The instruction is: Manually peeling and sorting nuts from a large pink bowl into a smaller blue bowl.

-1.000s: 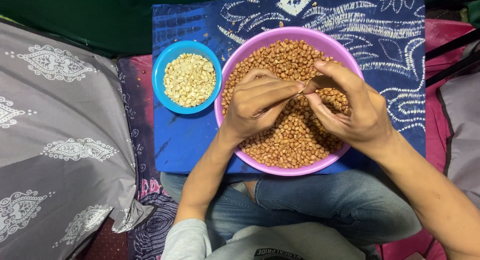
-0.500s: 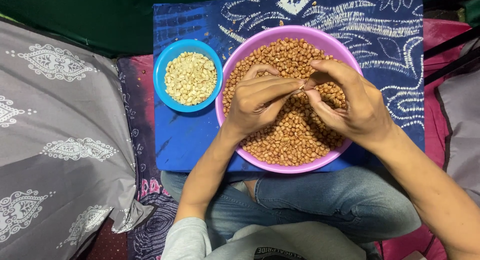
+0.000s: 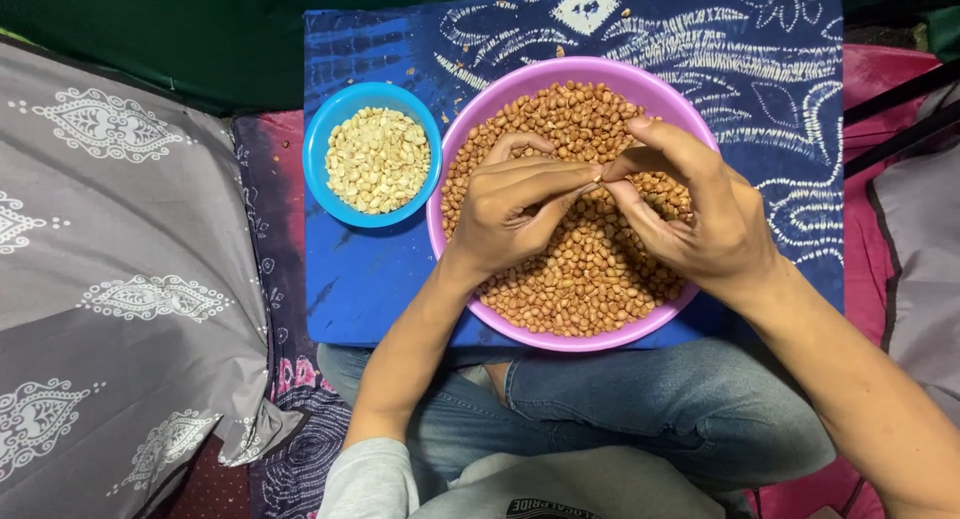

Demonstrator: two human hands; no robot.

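Note:
A large purple bowl (image 3: 560,75) full of brown-skinned peanuts (image 3: 580,279) sits on a blue patterned cloth (image 3: 400,279). Both hands hover over it. My left hand (image 3: 510,204) and my right hand (image 3: 690,214) meet fingertip to fingertip above the nuts, pinching a single peanut (image 3: 600,176) between them. The nut itself is mostly hidden by the fingers. To the left, a smaller blue bowl (image 3: 335,114) holds pale, skinless peanuts (image 3: 378,159).
A grey cushion with white motifs (image 3: 110,279) lies at the left. My crossed legs in blue jeans (image 3: 650,399) are below the bowl. Pink fabric (image 3: 870,239) and another grey cushion (image 3: 925,239) are at the right. A few peanut bits dot the cloth behind the bowls.
The hands stay over the purple bowl, the fingertips working together on a peanut; they shift only slightly. Bowls have not moved.

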